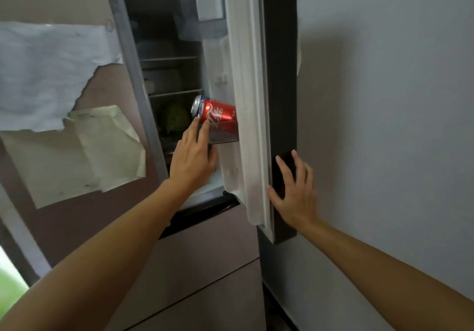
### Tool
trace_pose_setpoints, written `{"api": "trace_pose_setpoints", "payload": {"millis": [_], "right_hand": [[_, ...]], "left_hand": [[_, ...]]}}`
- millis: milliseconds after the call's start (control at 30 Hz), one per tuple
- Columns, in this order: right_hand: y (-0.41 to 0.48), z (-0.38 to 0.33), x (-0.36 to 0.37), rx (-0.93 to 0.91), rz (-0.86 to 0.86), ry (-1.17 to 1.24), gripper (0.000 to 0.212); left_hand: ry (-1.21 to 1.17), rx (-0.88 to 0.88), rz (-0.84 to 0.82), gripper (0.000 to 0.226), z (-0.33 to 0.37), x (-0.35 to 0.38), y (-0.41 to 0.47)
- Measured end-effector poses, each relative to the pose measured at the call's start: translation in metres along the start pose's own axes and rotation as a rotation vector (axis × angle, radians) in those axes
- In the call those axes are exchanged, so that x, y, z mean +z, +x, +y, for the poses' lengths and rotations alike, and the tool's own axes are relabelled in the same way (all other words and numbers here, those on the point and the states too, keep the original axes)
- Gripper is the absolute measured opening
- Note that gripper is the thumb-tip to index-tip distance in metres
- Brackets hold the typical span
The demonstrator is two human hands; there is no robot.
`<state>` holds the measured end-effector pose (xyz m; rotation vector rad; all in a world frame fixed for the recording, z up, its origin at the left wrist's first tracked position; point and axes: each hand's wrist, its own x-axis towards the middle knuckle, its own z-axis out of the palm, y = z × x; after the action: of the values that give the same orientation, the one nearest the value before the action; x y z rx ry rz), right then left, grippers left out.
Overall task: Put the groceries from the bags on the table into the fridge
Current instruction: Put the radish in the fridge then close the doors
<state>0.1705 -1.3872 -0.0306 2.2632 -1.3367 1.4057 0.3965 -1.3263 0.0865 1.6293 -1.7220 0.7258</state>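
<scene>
The red can (pixel 216 113) is seen steeply tilted over the door shelf (pixel 225 133) of the open fridge door (pixel 282 74), not seated upright. It is only touched by the straight fingers of the left hand (pixel 192 158), so it could be tipped out if nudged or if the door is swung. The door's dark edge is pressed by the spread right hand (pixel 295 192). Inside, a greenish item (pixel 175 120) (too dim to name) is held on a lower fridge shelf.

The red soda can (pixel 218 113) with white lettering lies tilted far over in the lower door bin (pixel 225 133) of the fridge door (pixel 247 86). Its silver top points toward the fridge compartment (pixel 169 74), its base toward the door liner. The fridge door stands open, showing a white liner and a dark outer edge. The compartment holds horizontal shelves.
</scene>
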Motion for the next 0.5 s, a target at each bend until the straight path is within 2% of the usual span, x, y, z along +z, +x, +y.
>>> {"api": "trace_pose_setpoints", "payload": {"millis": [233, 333, 500], "right_hand": [[-0.003, -0.061, 0.016, -0.296, 0.01, 0.082, 0.064], [0.009, -0.078, 0.03, -0.32, -0.002, 0.15, 0.059], [0.041, -0.09, 0.067, -0.337, -0.048, 0.117, 0.057]], "left_hand": [[0.065, -0.102, -0.039, 0.055, -0.055, -0.022, -0.026], [0.056, -0.083, 0.008, 0.051, -0.075, -0.027, -0.03], [0.064, -0.096, 0.112, 0.05, -0.097, -0.027, -0.031]]}}
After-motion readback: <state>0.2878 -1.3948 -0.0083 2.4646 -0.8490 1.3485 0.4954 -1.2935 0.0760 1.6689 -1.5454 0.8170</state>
